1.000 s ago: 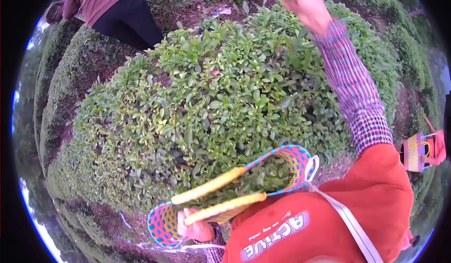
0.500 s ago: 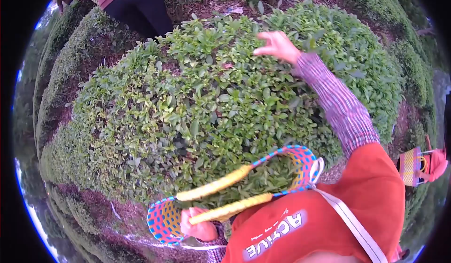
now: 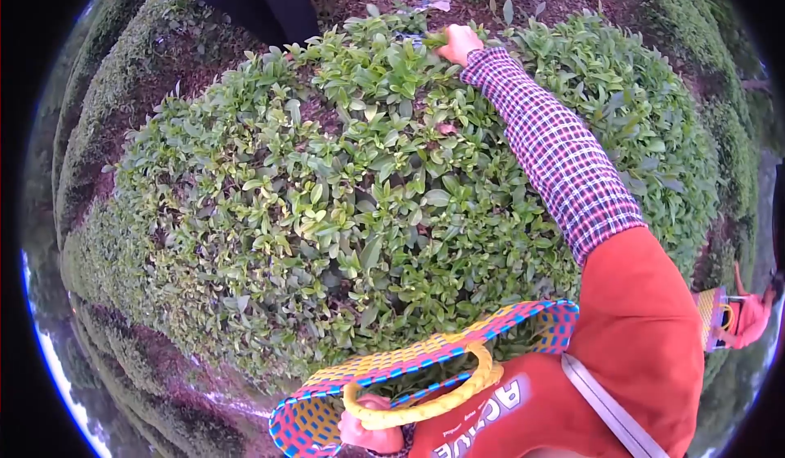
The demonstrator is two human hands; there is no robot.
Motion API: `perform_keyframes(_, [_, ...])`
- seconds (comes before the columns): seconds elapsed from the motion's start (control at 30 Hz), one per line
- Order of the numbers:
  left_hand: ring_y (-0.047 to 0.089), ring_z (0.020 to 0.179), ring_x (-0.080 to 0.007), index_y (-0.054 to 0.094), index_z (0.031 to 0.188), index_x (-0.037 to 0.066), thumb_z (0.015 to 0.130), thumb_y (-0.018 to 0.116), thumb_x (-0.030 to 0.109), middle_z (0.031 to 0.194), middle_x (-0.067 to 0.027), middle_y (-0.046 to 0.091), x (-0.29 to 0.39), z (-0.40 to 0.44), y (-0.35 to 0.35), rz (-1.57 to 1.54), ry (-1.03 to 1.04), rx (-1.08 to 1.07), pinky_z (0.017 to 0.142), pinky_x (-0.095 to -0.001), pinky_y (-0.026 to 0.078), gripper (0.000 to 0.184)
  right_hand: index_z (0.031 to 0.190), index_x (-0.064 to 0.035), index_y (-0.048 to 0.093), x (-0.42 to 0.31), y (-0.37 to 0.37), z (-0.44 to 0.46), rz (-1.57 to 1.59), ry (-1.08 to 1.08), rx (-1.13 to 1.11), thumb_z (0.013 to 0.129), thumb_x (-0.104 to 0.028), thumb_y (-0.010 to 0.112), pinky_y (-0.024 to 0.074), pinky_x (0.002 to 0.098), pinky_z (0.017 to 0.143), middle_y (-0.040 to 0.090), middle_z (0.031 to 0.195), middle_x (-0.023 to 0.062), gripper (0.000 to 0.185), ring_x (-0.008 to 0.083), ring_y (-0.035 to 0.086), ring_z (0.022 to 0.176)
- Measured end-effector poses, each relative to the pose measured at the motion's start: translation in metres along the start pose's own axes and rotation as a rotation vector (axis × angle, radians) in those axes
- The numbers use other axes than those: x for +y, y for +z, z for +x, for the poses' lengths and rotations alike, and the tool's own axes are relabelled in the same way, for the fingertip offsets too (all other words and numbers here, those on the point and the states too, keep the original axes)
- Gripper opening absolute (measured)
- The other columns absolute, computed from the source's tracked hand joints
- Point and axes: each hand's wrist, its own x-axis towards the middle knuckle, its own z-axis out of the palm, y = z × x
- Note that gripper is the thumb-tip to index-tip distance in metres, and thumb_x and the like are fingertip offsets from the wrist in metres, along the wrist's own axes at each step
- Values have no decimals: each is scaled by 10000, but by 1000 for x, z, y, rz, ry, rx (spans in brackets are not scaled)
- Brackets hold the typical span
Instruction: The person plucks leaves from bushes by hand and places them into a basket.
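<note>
A broad bush of green leaves (image 3: 384, 188), which looks like a tea bush, spreads in front of me. My right hand (image 3: 459, 44) is at its far edge, fingers curled in at the leaves there; the fingertips are partly hidden. My left hand (image 3: 372, 427) is closed at the yellow handle (image 3: 425, 409) of a woven basket (image 3: 307, 421), low in the view against my body. The basket has a blue, pink and yellow weave and is tilted. Its rim and handle hide most of the inside, where some green leaves show.
A person in dark trousers (image 3: 257, 0) stands beyond the bush at upper left. At right another person in pink-red clothing (image 3: 746, 319) has a yellow woven basket (image 3: 710, 315). A white strap (image 3: 609, 405) crosses my red shirt. More bush rows (image 3: 114, 123) run along the left.
My right hand has moved away from me to the bush's far edge, and its fingers have closed. The basket has tipped and shifted lower, its handle swinging toward me.
</note>
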Motion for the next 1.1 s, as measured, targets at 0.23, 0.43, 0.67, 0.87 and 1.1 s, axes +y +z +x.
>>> perform_keyframes(0.23, [546,499,-267,424,1048,30,864,442,147,694,-197,554,-8,-7,-17,-481,-234,-161,468,-355,499,219,835,61,558,-19,-17,-45,1374,391,68,694,-30,698,358,167,331,587,701,80,218,59,443,403])
perform_keyframes(0.43, [560,574,-219,406,984,-36,872,466,147,689,-150,559,31,-6,3,-332,-268,-53,553,-305,490,223,948,34,540,0,-32,-79,2012,633,135,748,-57,642,395,167,342,557,612,66,242,75,455,421])
perform_keyframes(0.67, [475,441,-118,374,605,53,863,481,168,484,-45,468,61,-3,29,155,1,91,477,-261,450,302,951,-26,528,1,-214,-135,1668,-173,-102,883,-214,491,241,180,343,384,548,-67,204,19,329,431])
perform_keyframes(0.87, [364,447,-65,416,583,49,870,494,141,506,-13,438,52,-12,27,124,-35,257,410,-227,294,311,906,-42,612,-34,-193,-368,770,-749,-600,654,-284,725,490,281,576,637,736,80,367,118,606,611])
perform_keyframes(1.1, [433,420,-96,394,580,54,863,494,128,478,-37,452,62,-20,33,96,42,210,404,-231,373,309,970,-23,623,-25,-156,-257,556,-279,-333,763,-246,637,505,246,473,646,861,116,305,136,621,559])
